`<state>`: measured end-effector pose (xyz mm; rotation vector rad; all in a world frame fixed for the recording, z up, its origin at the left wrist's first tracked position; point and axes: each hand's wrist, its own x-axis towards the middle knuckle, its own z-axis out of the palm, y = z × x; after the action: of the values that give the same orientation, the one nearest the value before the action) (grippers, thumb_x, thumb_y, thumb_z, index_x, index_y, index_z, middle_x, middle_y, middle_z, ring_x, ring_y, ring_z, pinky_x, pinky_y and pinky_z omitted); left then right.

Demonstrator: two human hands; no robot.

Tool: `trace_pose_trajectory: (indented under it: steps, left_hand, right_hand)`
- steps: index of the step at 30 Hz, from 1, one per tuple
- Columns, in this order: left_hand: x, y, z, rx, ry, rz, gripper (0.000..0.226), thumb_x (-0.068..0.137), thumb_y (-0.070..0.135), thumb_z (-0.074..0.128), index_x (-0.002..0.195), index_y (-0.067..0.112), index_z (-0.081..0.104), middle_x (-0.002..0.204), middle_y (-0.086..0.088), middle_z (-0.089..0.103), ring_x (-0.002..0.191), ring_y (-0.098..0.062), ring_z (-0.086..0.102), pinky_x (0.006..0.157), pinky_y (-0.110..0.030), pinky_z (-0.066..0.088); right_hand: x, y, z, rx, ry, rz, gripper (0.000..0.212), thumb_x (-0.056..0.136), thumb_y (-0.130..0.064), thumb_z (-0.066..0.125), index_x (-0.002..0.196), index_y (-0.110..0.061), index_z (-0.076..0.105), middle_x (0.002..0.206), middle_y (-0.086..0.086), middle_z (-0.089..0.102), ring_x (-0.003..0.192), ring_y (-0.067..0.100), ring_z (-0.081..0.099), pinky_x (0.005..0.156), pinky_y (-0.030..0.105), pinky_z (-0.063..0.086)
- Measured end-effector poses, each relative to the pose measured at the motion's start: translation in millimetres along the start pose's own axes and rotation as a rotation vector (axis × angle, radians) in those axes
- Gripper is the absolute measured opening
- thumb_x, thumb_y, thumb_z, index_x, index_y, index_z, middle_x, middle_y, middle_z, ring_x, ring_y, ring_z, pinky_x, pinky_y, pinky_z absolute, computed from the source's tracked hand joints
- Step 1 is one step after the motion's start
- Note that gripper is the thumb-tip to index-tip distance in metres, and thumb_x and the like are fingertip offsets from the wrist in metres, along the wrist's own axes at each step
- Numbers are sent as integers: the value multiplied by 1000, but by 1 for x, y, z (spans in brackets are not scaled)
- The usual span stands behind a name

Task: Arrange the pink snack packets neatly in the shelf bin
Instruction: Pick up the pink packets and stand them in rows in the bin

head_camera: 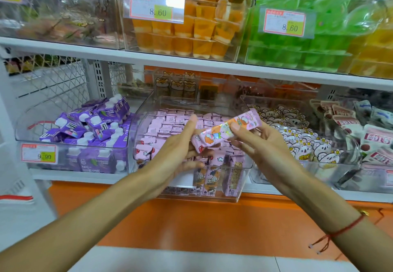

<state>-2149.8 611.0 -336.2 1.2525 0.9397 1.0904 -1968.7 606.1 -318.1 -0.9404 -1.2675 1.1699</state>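
A clear plastic shelf bin (240, 189) in the middle of the lower shelf is filled with several pink snack packets (170, 123) standing in rows. Above the bin's front, both hands hold a long pink packet (227, 130) with cartoon print, tilted up to the right. My left hand (180, 148) grips its lower left end, with more pink packets under the palm. My right hand (261, 144) pinches the packet's upper right part between thumb and fingers. A red string bracelet is on the right wrist.
A bin of purple drink cartons (89, 127) stands to the left and a bin of bear-print packets (297, 140) to the right. The upper shelf carries orange (191, 35) and green jelly cups (297, 44). An orange counter ledge (191, 218) runs below the shelf.
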Motion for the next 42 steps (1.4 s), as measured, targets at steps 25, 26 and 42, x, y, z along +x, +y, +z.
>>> trace_pose_trajectory:
  steps: [25,26,42]
  left_hand:
    - [5,25,-7,931,124,664,37,65,54,66,90,27,67,80,25,64,82,6,61,77,-13,49]
    - [6,35,-4,1008,93,679,38,65,53,66,91,26,69,82,23,65,81,6,61,78,-17,51]
    - [43,-14,27,1432,-141,572,37,91,50,51,120,29,61,98,7,57,94,-13,49,65,-29,38]
  right_hand:
    - [0,15,-32,-1549,-16,-403,23,87,-44,58,102,-30,70,75,-12,30,90,17,43,68,26,18]
    - [1,15,-33,-1527,-19,-384,23,87,-43,58,101,-31,71,72,-14,27,88,17,43,68,26,19]
    - [2,22,-42,-1456,14,-397,19,89,-39,59,102,-31,70,69,-16,28,80,7,35,54,22,20]
